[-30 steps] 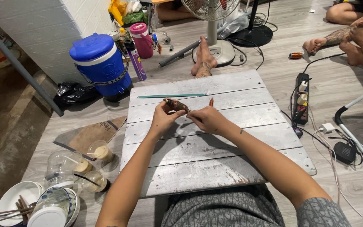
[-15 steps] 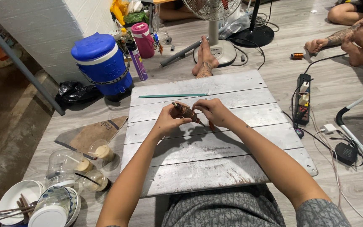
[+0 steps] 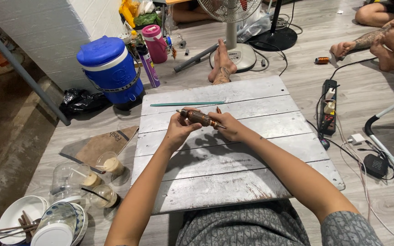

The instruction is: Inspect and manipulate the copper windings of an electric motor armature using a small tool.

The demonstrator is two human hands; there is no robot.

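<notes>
my fingers on the left hand pinch one end of a brown motor armature, and the right hand pinches its other end, so it hangs level just above the grey plank board. i want both grips firm and the shaft steady while i turn it. a thin green strip lies beyond; what sits at the right fingertips is hard to tell.

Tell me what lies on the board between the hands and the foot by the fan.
In the head view, only a thin green rod lies across the white board between the hands and the foot.
</notes>
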